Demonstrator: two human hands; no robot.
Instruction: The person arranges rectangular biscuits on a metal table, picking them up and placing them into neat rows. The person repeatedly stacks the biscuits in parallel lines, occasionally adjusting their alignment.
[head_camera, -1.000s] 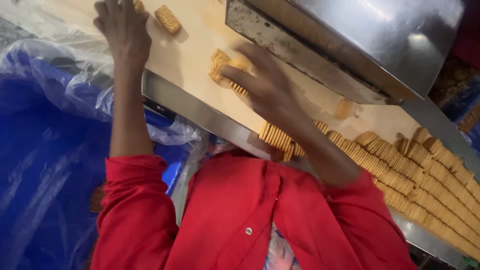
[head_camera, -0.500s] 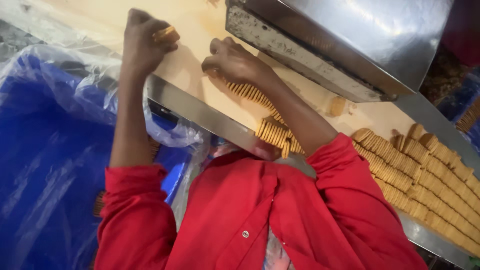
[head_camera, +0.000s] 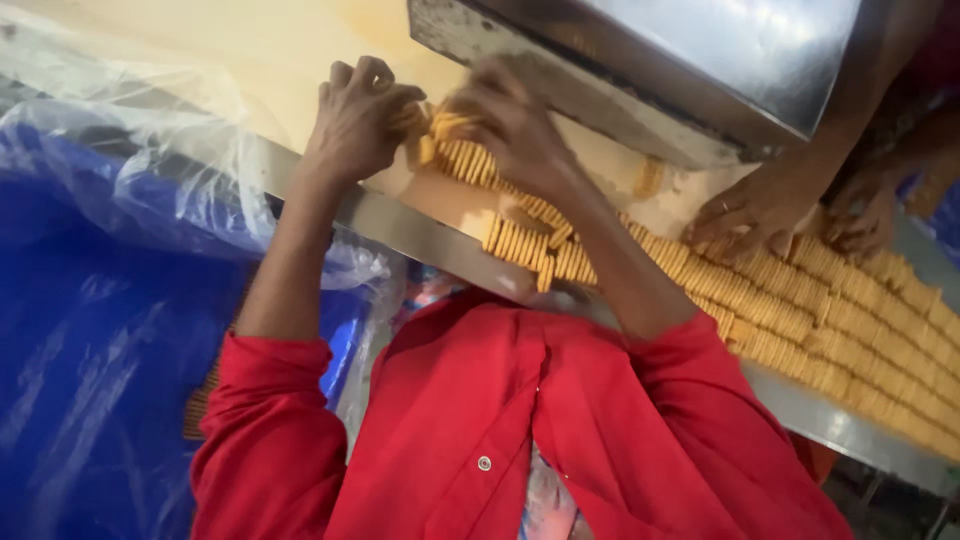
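My left hand (head_camera: 358, 122) is curled around a few golden biscuits (head_camera: 408, 118) on the cream conveyor belt (head_camera: 300, 45). Close to its right, my right hand (head_camera: 512, 132) grips the end of a row of upright stacked biscuits (head_camera: 462, 155). The two hands nearly touch, with biscuits pressed between them. The biscuit row (head_camera: 530, 240) trails back under my right forearm along the belt's steel edge (head_camera: 400, 225). My red sleeves fill the lower part of the view.
A steel machine hood (head_camera: 700, 60) overhangs the belt right of my hands. Another person's hands (head_camera: 760, 205) rest on packed biscuit rows (head_camera: 860, 340) at the right. A blue bin lined with clear plastic (head_camera: 110, 300) stands at the left, below the belt.
My left hand picked up a loose biscuit from the belt and moved right. My right hand slid up the row, and both hands have come together on the biscuits.
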